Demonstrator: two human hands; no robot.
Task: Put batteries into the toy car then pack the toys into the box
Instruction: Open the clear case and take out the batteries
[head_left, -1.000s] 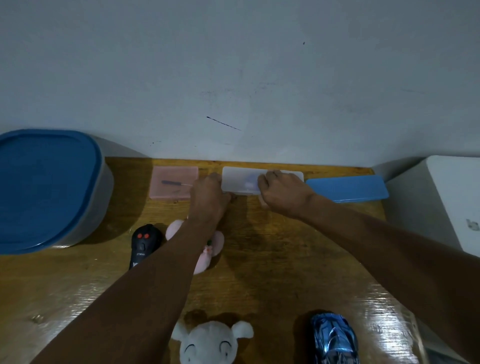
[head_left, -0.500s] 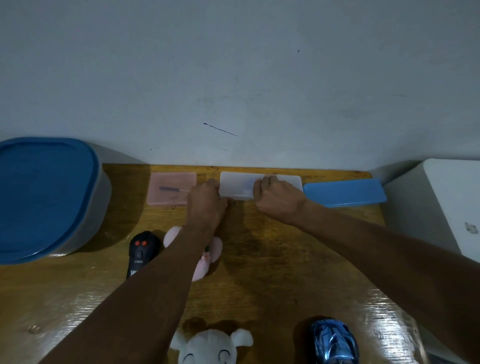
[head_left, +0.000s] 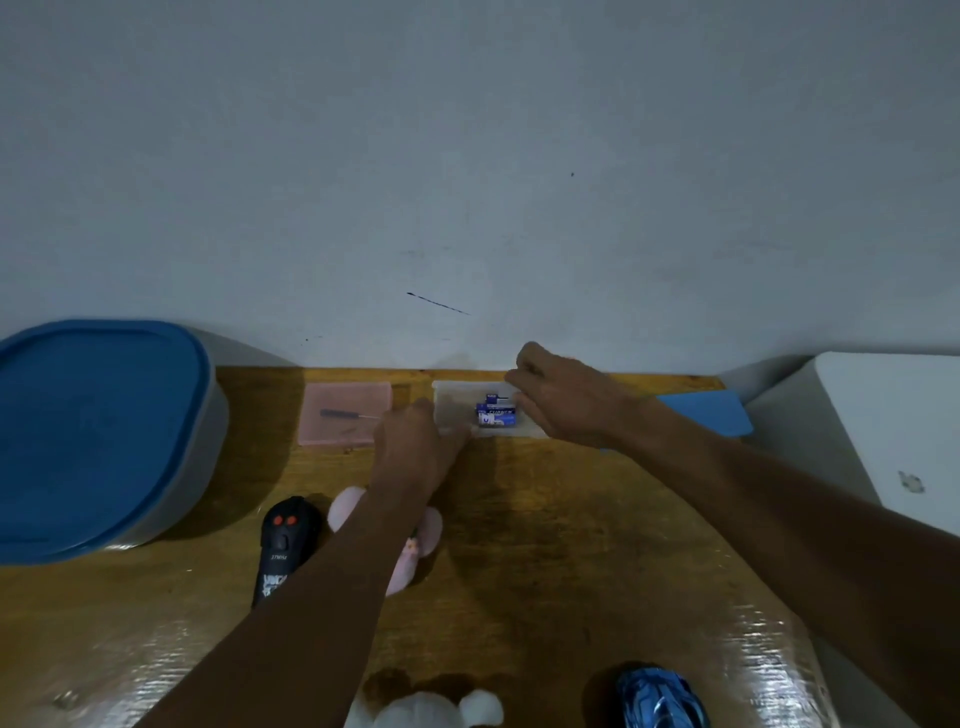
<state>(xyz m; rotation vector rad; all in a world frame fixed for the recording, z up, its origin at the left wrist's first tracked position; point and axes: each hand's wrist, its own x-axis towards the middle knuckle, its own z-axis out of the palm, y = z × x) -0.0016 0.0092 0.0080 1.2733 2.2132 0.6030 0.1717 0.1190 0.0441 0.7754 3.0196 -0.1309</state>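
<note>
Back on the counter (head_left: 545, 545), holding the clear box (head_left: 457, 402) with the left hand (head_left: 415, 441) to keep it still, curling the right hand (head_left: 566, 402) by the batteries (head_left: 497, 414) inside, cannot tell round what, well apart from the toy car (head_left: 660, 699)

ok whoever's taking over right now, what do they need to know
Hands: left hand grips the near left corner of the small white plastic case; right hand curled at its far right end, hold unclear.
Things: blue batteries lie in the uncovered case; blue toy car sits at the near edge; large blue-lidded plastic box closed at left.
Done: case open. Left: batteries into car, toys into box.
</note>
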